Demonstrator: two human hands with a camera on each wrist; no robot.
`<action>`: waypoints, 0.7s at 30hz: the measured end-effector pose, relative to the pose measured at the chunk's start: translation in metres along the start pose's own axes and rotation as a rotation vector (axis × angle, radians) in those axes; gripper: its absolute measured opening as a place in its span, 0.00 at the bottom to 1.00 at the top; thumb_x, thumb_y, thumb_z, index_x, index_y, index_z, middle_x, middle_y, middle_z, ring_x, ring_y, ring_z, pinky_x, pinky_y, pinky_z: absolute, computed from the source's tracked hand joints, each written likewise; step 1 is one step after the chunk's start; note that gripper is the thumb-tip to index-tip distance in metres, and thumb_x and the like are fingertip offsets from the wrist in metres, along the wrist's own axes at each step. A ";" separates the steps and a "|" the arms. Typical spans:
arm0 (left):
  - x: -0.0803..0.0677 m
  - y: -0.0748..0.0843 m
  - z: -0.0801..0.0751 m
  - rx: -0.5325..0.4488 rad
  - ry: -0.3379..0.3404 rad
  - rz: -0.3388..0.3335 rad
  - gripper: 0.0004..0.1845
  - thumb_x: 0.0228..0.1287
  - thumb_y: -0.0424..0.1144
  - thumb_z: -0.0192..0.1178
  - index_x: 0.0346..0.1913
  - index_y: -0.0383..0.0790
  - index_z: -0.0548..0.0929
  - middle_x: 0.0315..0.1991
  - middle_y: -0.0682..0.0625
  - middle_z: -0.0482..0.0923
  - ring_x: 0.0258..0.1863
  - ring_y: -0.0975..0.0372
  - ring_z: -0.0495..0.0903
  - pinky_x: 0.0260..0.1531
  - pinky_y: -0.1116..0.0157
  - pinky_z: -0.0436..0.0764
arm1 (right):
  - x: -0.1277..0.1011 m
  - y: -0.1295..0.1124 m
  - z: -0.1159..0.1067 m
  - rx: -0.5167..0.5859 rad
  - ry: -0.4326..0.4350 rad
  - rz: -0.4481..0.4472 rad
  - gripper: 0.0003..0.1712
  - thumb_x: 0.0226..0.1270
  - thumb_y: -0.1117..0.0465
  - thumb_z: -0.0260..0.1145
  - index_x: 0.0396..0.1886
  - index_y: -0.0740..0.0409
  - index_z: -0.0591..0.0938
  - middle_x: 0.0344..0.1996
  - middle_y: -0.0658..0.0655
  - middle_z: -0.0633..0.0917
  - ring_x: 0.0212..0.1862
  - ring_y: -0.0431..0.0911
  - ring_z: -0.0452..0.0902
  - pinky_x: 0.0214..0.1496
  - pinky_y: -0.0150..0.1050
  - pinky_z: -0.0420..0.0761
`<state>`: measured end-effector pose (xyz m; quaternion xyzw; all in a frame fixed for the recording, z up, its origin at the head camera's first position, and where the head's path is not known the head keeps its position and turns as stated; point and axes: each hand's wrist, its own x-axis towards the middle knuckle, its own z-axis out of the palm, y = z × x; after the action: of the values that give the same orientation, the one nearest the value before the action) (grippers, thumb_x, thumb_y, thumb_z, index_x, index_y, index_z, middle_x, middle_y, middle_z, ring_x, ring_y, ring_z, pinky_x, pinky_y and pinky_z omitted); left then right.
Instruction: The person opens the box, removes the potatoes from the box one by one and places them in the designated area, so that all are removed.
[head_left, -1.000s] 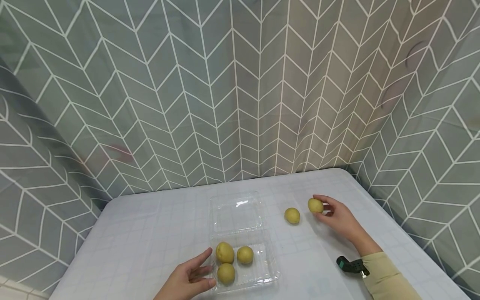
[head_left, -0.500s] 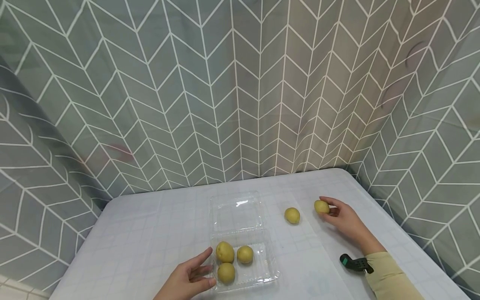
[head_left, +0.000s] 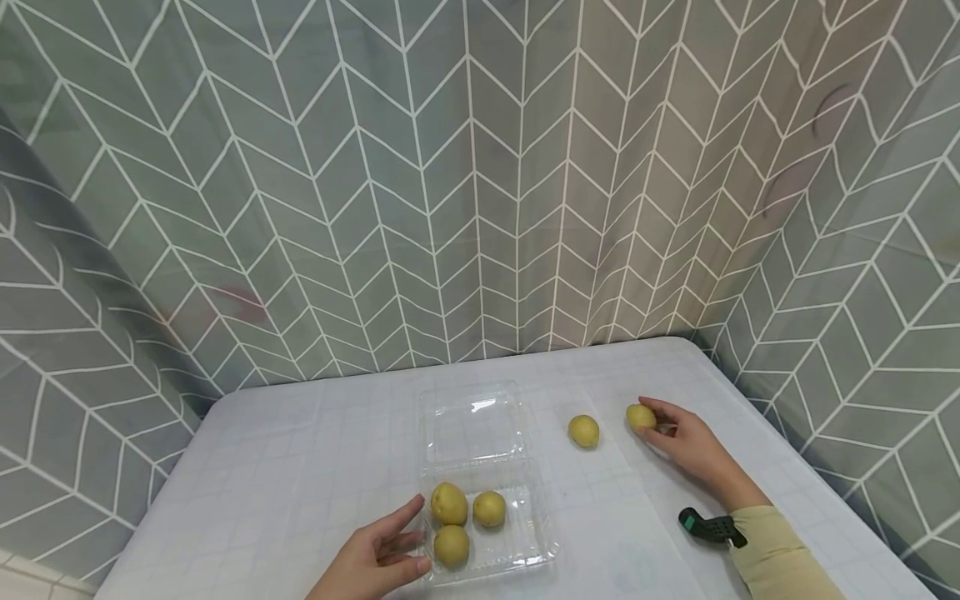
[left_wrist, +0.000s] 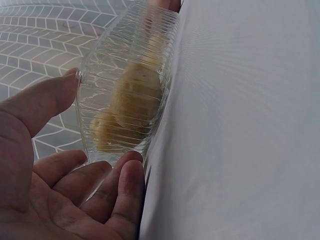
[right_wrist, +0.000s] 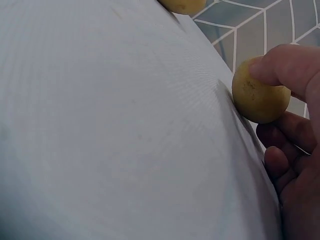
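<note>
My right hand [head_left: 686, 440] holds a round yellow fruit [head_left: 640, 417] on the right part of the table. In the right wrist view, the thumb lies on top of this fruit [right_wrist: 257, 95], which sits right at the white cloth. A second yellow fruit [head_left: 583, 431] lies just to its left. A clear plastic clamshell box [head_left: 517, 533] stands with its lid [head_left: 474, 425] laid back. Inside its left half are three yellow fruits [head_left: 452, 546]. My left hand [head_left: 371, 554] rests at the box's left side, thumb and fingers spread along the wall.
A white cloth [head_left: 300, 467] covers the table. Grey patterned curtains [head_left: 487, 208] close in the back and both sides. A black wrist strap [head_left: 712, 528] hangs by the right sleeve [head_left: 780, 550].
My right hand has moved a little to the right with the fruit, then down toward the cloth. The left hand, box and other fruits stay in place.
</note>
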<state>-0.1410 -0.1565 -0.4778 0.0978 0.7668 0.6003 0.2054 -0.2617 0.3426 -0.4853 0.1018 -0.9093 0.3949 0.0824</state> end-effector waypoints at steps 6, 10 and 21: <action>0.000 0.000 -0.001 -0.019 -0.005 0.012 0.44 0.62 0.46 0.70 0.74 0.31 0.60 0.74 0.34 0.56 0.62 0.44 0.73 0.51 0.61 0.83 | 0.001 0.001 0.000 -0.018 -0.007 -0.004 0.33 0.70 0.55 0.68 0.68 0.66 0.72 0.59 0.65 0.79 0.53 0.53 0.77 0.42 0.32 0.79; -0.001 -0.001 0.000 -0.023 -0.002 0.014 0.44 0.62 0.46 0.70 0.74 0.31 0.61 0.74 0.34 0.57 0.62 0.44 0.73 0.51 0.61 0.83 | 0.000 0.003 -0.001 -0.015 -0.014 0.005 0.33 0.70 0.54 0.67 0.69 0.65 0.72 0.60 0.63 0.79 0.53 0.52 0.76 0.42 0.32 0.79; 0.000 -0.003 -0.001 0.004 0.005 0.021 0.44 0.62 0.46 0.70 0.74 0.31 0.61 0.73 0.34 0.58 0.62 0.45 0.74 0.50 0.63 0.83 | -0.002 0.001 0.001 0.011 -0.013 0.012 0.31 0.68 0.55 0.69 0.67 0.63 0.74 0.59 0.62 0.79 0.54 0.54 0.76 0.43 0.32 0.78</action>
<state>-0.1413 -0.1579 -0.4803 0.1049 0.7673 0.6013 0.1969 -0.2605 0.3428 -0.4876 0.0996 -0.9082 0.3998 0.0737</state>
